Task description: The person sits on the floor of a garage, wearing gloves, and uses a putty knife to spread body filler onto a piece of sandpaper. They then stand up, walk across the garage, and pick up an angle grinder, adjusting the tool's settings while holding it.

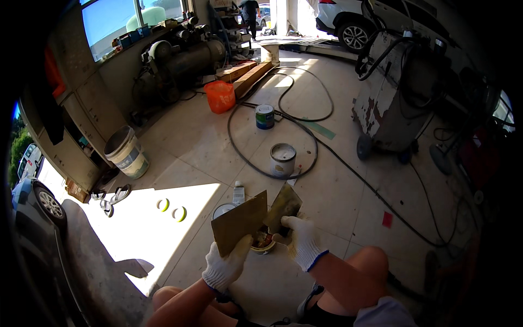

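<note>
Crouched over a tiled workshop floor [207,141], a white-gloved left hand [224,268] grips a flat brown rectangular board [238,222] while the gloved right hand [301,241] clasps a smeared metal scraper blade [283,207] above a small open tin [263,244].

Bare floor lies left of the hands; ahead, a white paint can [283,159] and black hose [239,147] crowd it.

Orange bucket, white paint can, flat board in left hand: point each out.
orange bucket [219,97], head view, front wall.
white paint can [283,159], head view, side wall.
flat board [239,220], head view, middle of its face, held by left hand [224,268].
</note>
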Available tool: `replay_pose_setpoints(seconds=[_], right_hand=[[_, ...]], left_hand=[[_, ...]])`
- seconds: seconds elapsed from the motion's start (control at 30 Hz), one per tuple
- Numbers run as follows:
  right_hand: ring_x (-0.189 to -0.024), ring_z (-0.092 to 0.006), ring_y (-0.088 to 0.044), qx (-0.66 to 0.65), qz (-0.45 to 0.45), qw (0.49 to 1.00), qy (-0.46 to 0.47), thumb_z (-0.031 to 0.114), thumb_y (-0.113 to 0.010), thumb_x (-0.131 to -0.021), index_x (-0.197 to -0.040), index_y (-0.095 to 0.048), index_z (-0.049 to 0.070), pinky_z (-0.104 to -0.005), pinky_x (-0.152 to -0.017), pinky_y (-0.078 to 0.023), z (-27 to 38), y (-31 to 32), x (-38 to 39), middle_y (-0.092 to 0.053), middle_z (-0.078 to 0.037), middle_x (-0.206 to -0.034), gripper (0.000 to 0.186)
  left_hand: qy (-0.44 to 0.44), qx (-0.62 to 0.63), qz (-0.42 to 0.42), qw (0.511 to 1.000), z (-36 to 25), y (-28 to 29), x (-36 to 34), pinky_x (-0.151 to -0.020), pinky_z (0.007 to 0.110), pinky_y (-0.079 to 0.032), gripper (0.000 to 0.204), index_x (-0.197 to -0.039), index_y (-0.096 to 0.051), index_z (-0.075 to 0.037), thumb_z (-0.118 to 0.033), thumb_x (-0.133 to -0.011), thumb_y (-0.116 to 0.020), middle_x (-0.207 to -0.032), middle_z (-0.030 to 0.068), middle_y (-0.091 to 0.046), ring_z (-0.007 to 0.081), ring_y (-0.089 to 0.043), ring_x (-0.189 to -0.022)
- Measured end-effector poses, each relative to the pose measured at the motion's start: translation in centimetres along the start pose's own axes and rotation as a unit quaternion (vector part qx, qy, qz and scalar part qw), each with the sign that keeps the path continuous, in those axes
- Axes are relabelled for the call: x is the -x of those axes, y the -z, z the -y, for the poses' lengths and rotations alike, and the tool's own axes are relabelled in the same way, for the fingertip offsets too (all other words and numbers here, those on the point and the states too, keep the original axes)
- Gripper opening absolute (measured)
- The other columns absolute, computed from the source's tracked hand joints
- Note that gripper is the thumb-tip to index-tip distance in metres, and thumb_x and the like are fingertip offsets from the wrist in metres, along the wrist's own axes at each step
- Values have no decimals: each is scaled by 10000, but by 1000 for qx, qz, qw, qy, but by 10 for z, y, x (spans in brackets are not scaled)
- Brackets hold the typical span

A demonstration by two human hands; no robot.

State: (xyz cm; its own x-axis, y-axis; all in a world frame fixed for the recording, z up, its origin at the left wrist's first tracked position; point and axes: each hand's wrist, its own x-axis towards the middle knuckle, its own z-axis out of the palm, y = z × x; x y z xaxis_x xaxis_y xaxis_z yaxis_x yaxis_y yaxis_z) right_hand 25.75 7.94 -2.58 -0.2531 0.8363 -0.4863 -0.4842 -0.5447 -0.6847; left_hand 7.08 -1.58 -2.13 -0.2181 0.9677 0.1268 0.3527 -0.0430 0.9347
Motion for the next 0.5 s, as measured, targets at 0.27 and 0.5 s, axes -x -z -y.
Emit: replay_pose_setpoints(seconds=[0.27, 0.5], right_hand=[[-828, -262, -765, -2, 45, 999, 9, -9, -562, -986, -1263, -561, -38, -330, -589, -675, -11, 1, -2, -706, -197, -1120, 279], [-849, -265, -771, 3, 75, 997, 4, -9, -561, -988, -1307, -566, -34, -331, -609, -685, -13, 2, -1, -712, -195, -1125, 320]], left_hand=[[61, -113, 69, 989, -9, 12, 2, -807, 405, -582, 323, -1242, -725, -86, -326, -1034, -667, -1043, 153, -768, 287, -743, -944], [74, -203, 102, 971, -17, 13, -1, -764, 445, -589, 328, -1200, -740, -104, -375, -1044, -643, -995, 177, -770, 360, -755, -907]])
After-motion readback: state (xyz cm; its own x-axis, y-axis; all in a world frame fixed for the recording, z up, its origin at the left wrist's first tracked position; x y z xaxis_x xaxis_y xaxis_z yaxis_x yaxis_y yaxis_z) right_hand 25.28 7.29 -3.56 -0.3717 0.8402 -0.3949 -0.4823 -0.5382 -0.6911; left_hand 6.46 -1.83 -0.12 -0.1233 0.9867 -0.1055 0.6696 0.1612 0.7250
